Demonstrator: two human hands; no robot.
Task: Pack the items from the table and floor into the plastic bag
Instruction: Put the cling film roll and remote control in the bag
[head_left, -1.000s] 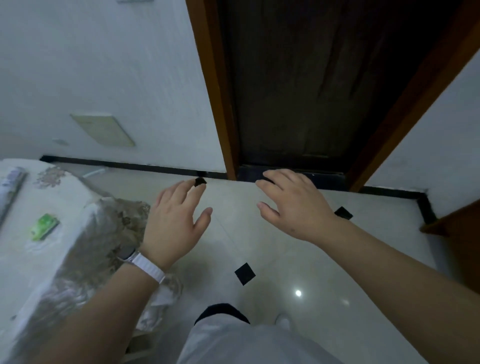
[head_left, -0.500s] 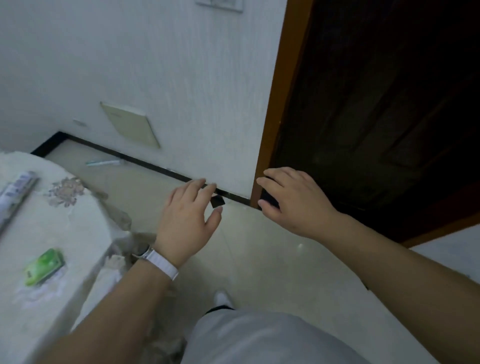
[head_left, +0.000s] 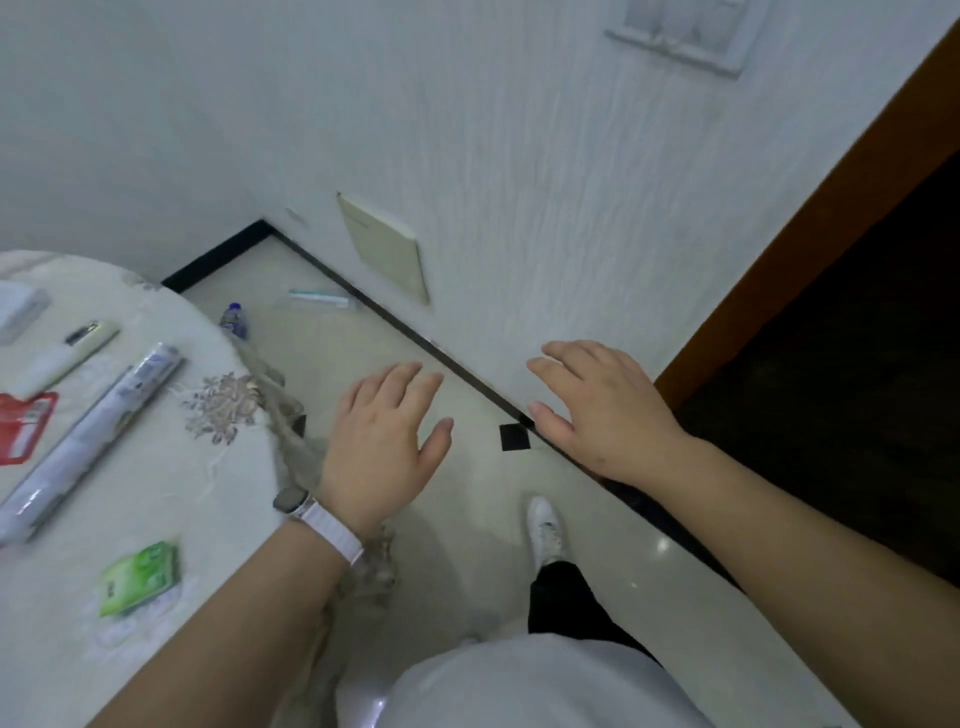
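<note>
My left hand (head_left: 384, 441) and my right hand (head_left: 602, 410) hover over the floor, fingers relaxed and spread, holding nothing. To the left stands a round table (head_left: 171, 499) with a pale flowered cloth. On it lie a long wrapped roll (head_left: 88, 436), a green packet (head_left: 140, 577), a red packet (head_left: 23, 431), a white remote (head_left: 65, 356) and a white box (head_left: 18, 312). On the floor near the wall corner lie a small water bottle (head_left: 234, 319) and a slim blue-and-white tube (head_left: 319, 299). No plastic bag is in view.
A white wall with a black skirting (head_left: 467, 369) runs diagonally ahead, with a beige panel (head_left: 387, 249) low on it. A dark doorway with a brown frame (head_left: 810, 218) is at the right. My white shoe (head_left: 543, 530) is on the pale tiled floor.
The view has swung left: the doorway slid to the right and more of the table came into sight, along with the bottle and tube on the floor. Both hands stay open and empty.
</note>
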